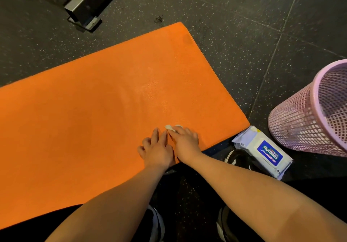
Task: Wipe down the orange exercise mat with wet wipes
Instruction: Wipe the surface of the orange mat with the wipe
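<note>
The orange exercise mat [105, 99] lies flat on the dark floor and runs from the left edge toward the right. Both my hands are on its near right part, close together. My right hand [186, 140] covers a crumpled white wet wipe [170, 127], its fingers curled over the wipe and holding it down on the mat; only a tip of the wipe shows past the fingertips. My left hand [156, 148] rests on the mat just left of it, holding nothing, fingers loosely bent. A damp sheen shows on the mat beyond my hands.
A white and blue pack of wet wipes [262, 152] lies on the floor by the mat's near right corner. A pink mesh basket [300, 117] stands to its right. A metal equipment base [84, 3] sits beyond the mat's far edge. My dark shoes [237, 159] are near the mat's front edge.
</note>
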Motion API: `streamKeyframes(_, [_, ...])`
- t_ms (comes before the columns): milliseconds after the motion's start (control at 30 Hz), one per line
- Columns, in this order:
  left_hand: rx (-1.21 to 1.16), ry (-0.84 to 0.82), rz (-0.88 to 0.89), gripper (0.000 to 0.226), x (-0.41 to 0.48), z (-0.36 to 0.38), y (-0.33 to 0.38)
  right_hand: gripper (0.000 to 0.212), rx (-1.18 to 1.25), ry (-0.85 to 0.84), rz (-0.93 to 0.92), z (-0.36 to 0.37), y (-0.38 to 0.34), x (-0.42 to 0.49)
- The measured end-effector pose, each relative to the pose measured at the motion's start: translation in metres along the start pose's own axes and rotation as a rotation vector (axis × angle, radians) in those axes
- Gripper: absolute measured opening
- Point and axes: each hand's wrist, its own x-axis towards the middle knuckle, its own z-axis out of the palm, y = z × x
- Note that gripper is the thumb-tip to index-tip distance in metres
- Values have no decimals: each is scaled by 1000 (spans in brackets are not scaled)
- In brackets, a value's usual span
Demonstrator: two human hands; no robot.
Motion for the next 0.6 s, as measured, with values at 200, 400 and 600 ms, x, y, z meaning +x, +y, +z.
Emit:
streamKeyframes(200, [25, 10, 24, 55, 9, -2, 0, 64, 5, 98, 266, -18, 19, 19])
streamKeyframes(400, [-3, 12, 24, 55, 33, -11, 9, 57, 6, -21, -20, -8, -4, 14])
streamKeyframes(600, [24, -19, 49, 55, 42, -8, 0, 62, -57, 111, 238, -28, 27, 37])
